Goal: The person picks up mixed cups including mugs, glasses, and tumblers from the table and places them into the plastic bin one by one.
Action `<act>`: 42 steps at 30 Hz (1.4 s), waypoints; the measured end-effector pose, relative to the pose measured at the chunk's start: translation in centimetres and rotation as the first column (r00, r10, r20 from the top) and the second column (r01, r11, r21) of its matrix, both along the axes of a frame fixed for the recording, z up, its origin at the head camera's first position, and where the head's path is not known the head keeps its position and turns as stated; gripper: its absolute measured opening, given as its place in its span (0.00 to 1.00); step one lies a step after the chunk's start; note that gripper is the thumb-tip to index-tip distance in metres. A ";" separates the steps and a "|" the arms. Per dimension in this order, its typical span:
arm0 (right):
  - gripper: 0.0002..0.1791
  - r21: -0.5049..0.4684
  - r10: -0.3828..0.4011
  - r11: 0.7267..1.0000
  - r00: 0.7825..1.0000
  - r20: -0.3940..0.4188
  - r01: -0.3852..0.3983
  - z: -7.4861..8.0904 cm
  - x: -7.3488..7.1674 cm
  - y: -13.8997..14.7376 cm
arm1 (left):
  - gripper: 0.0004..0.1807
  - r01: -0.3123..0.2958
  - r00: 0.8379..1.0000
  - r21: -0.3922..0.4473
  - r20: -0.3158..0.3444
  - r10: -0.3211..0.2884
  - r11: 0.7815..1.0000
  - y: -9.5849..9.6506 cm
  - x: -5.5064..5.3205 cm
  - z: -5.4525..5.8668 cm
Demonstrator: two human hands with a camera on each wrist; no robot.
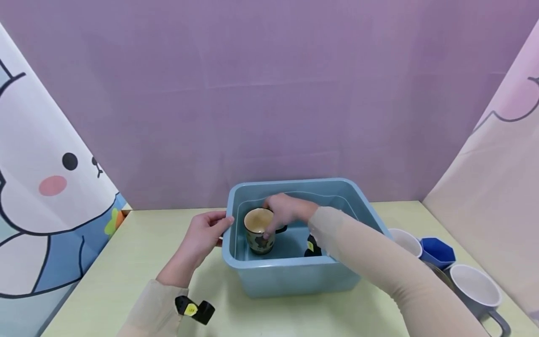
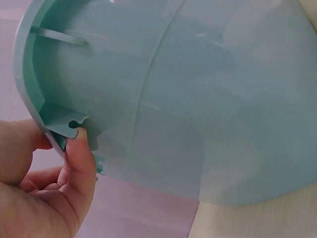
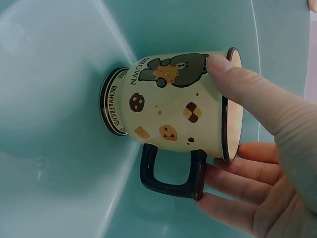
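A cream mug (image 1: 260, 234) with a bear print, cookie pictures, a dark rim and a dark handle stands upright in the left part of a blue plastic basin (image 1: 294, 276). My right hand (image 3: 277, 148) grips the mug near its rim. The thumb lies on the printed side, and the fingers are around the far side next to the handle (image 3: 171, 188). With thumb and fingers, my left hand (image 1: 205, 234) pinches the basin's left rim, and in the left wrist view the thumb presses by a small notched tab (image 2: 64, 121) under that rim.
To the right of the basin stand a white cup (image 1: 406, 241), a blue angular cup (image 1: 438, 252) and a grey mug with a white inside (image 1: 476, 288). Part of another vessel shows behind my right sleeve. A purple backdrop (image 1: 269, 93) rises behind the pale table (image 1: 168, 238).
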State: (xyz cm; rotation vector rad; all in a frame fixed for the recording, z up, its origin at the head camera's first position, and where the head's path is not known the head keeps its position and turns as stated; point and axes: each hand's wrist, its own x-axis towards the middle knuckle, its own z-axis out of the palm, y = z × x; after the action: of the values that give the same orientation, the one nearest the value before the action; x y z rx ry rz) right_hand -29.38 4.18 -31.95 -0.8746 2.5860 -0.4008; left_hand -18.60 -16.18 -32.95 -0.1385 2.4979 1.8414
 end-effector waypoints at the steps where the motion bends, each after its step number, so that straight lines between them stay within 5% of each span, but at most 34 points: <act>1: 0.36 -0.003 0.001 1.000 1.000 0.003 -0.001 0.0 0.0 0.0 | 0.21 0.000 1.000 -0.001 -0.002 0.000 1.000 0.0 0.0 0.0; 8: 0.35 0.005 0.019 1.000 1.000 0.005 -0.020 0.2 0.0 0.2 | 0.22 0.007 1.000 -0.004 -0.004 -0.007 1.000 0.0 -0.2 -0.1; 18: 0.47 0.030 0.003 1.000 1.000 -0.018 -0.002 0.8 0.0 0.4 | 0.21 -0.002 1.000 -0.012 -0.007 0.002 1.000 0.0 -0.2 0.0; 42: 0.41 -0.026 0.003 1.000 1.000 -0.023 -0.004 2.9 -0.4 2.1 | 0.19 -0.029 0.999 -0.021 -0.016 0.029 0.999 0.6 -0.6 -0.4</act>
State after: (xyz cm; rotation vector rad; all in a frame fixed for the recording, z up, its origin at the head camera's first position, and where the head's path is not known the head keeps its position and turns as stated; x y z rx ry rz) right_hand -29.78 6.29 -29.05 -0.8974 2.6050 -0.4270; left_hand -19.17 -15.55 -33.32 -0.1628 2.5403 1.8336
